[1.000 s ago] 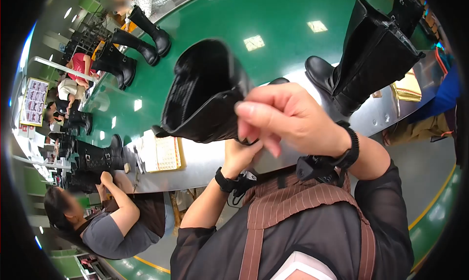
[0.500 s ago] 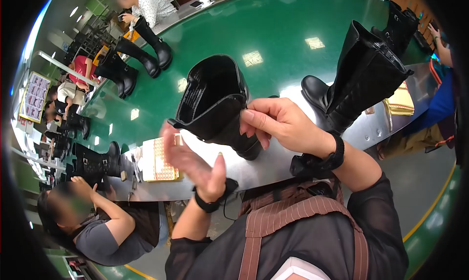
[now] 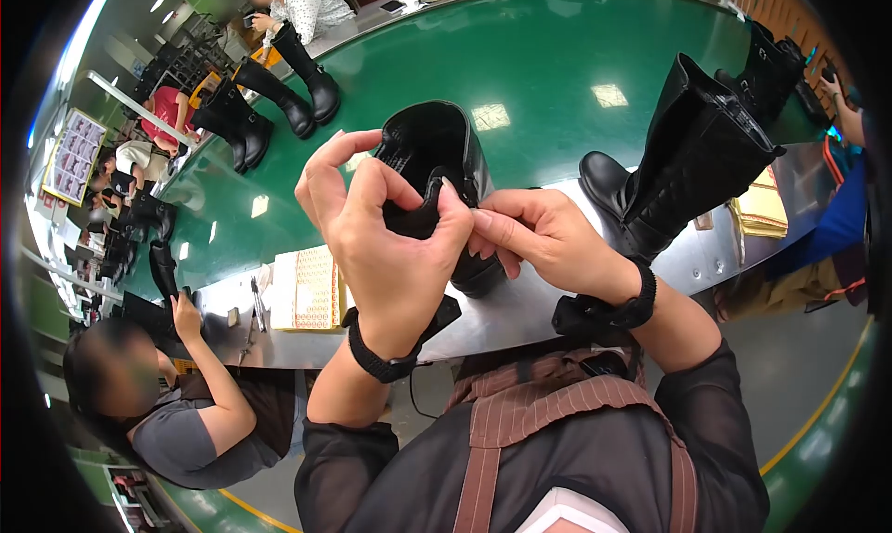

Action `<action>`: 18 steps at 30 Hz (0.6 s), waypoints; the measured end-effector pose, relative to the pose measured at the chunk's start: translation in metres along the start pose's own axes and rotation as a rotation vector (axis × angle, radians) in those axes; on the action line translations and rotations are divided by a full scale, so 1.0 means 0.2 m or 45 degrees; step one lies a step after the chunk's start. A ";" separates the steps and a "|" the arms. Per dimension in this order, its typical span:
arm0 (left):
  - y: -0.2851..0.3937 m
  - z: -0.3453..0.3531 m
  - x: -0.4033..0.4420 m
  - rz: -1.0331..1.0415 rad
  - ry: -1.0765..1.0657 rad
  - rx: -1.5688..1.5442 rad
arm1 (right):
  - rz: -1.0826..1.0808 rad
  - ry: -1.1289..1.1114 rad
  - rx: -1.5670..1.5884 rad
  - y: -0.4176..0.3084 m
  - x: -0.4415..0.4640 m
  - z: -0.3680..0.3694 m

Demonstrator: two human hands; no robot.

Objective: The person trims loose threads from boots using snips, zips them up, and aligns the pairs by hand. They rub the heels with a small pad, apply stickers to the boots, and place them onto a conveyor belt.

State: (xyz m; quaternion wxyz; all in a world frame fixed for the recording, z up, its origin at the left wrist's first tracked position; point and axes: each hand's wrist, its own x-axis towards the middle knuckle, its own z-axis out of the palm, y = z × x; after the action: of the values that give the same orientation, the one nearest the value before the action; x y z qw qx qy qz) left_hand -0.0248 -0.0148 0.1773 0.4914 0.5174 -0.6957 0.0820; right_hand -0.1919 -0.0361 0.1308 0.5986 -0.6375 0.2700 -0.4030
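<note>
A tall black boot (image 3: 478,161) stands in front of me, its wide top opening facing me. My left hand (image 3: 376,222) is at the near side of that opening, thumb and fingers closed on the boot's upper edge. Against the same edge, a little to the right, my right hand (image 3: 548,236) pinches with thumb and forefinger; whatever small part lies between them is hidden. The two thumbs almost meet. To the right stands a second black boot (image 3: 688,161), its side zip partly open at the top.
A green conveyor belt (image 3: 548,50) runs beyond a metal ledge (image 3: 520,324). Sheets of printed stickers (image 3: 311,291) lie left, near pens. Yellow paper (image 3: 764,208) lies right. More boots (image 3: 307,82) stand on the belt. A co-worker (image 3: 204,412) at left holds a boot.
My left hand has moved up and right onto the boot's top edge and closed there. My right hand keeps its pinch. The co-worker at left has raised a boot.
</note>
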 end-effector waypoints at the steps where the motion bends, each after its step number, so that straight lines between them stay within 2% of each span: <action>1: 0.00 0.00 -0.01 -0.001 -0.023 -0.005 | 0.001 0.013 0.013 0.00 0.00 0.00; 3: -0.02 0.02 -0.02 -0.002 -0.043 -0.005 | 0.000 0.019 0.029 -0.01 0.00 0.01; 5: -0.06 0.08 -0.04 0.085 0.232 -0.278 | 0.006 0.056 0.099 0.00 0.00 0.00; 6: -0.08 0.09 -0.07 0.085 0.236 -0.281 | 0.006 0.056 0.094 0.00 -0.01 -0.01; 8: -0.16 0.12 -0.18 0.023 0.095 -0.630 | 0.016 0.055 0.095 0.00 -0.02 -0.02; 9: -0.25 0.15 -0.29 -0.283 -0.101 -0.898 | 0.014 0.060 0.092 0.00 -0.02 -0.03; 10: -0.30 0.18 -0.39 -0.517 -0.281 -0.945 | 0.023 0.041 0.079 -0.01 -0.02 -0.03; 11: -0.42 0.22 -0.49 -0.565 -0.507 -0.998 | 0.035 0.020 0.066 -0.01 -0.02 -0.03; 12: -0.43 0.24 -0.52 -0.570 -0.506 -1.002 | 0.041 0.020 0.064 0.00 -0.02 -0.04; 14: -0.42 0.28 -0.56 -0.699 -0.760 -1.055 | 0.014 0.010 0.022 0.00 -0.01 -0.04; 18: -0.37 0.34 -0.62 -0.816 -0.629 -0.879 | 0.016 0.001 0.060 -0.05 -0.02 -0.02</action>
State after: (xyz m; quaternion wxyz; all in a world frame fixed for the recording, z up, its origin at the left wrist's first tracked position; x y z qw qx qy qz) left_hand -0.0093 -0.0108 0.0186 0.4550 0.5161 -0.5844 -0.4302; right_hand -0.1989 -0.0340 0.1407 0.6160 -0.6213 0.2645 -0.4057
